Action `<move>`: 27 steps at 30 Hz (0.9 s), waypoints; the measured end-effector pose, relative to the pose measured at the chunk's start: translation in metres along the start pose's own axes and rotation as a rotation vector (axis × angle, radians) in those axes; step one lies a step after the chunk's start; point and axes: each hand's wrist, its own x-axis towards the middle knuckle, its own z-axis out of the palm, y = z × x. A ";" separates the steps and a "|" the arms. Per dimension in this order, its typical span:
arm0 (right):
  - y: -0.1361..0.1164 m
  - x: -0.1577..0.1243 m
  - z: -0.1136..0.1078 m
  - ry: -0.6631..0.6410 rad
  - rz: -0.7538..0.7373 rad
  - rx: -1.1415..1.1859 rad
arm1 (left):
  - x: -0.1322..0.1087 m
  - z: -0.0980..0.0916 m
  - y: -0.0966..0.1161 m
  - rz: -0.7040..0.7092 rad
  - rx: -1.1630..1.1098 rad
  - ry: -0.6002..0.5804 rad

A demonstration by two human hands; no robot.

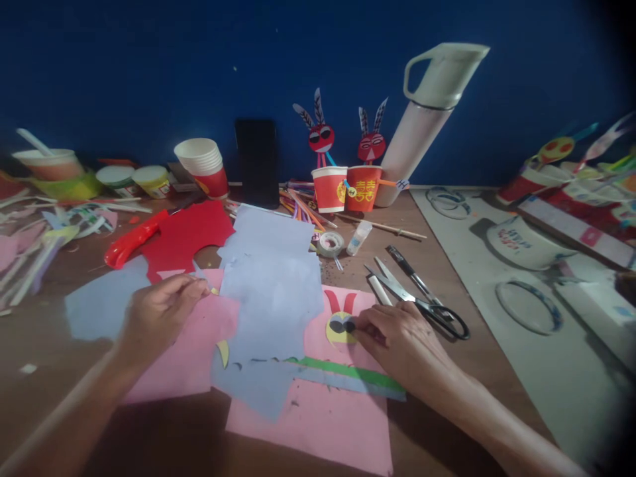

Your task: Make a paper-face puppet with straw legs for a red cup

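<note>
Just right of the pale blue sheet (271, 285) lies our yellow paper face (340, 335), with black eyes (336, 326) and red ears (349, 303). Our right hand (397, 334) is loosely curled, its fingertips at the face's right-hand eye; we cannot tell whether they grip it. Left of the sheet, our left hand (158, 315) is nearly closed, thumb and forefinger drawn together, any piece between them too small to make out. Right of the sheet we have black-handled scissors (422, 301); beyond it, two red paper cups (329, 190) bearing puppets (321, 138).
</note>
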 end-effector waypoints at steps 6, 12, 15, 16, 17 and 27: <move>-0.003 0.000 -0.002 0.041 -0.021 -0.028 | -0.002 -0.001 0.002 0.005 -0.057 0.010; 0.001 -0.002 0.001 0.071 -0.066 -0.036 | -0.002 -0.002 0.004 0.050 -0.087 -0.018; 0.003 -0.001 0.005 0.056 -0.071 0.014 | -0.001 -0.002 0.004 0.070 -0.089 -0.045; 0.002 -0.001 0.006 0.054 -0.069 0.025 | -0.001 -0.002 0.004 0.073 -0.089 -0.049; 0.002 -0.001 0.006 0.055 -0.068 0.029 | -0.001 -0.003 0.003 0.074 -0.090 -0.051; 0.002 0.001 0.000 0.103 -0.051 -0.013 | -0.002 -0.002 -0.001 0.060 -0.116 -0.063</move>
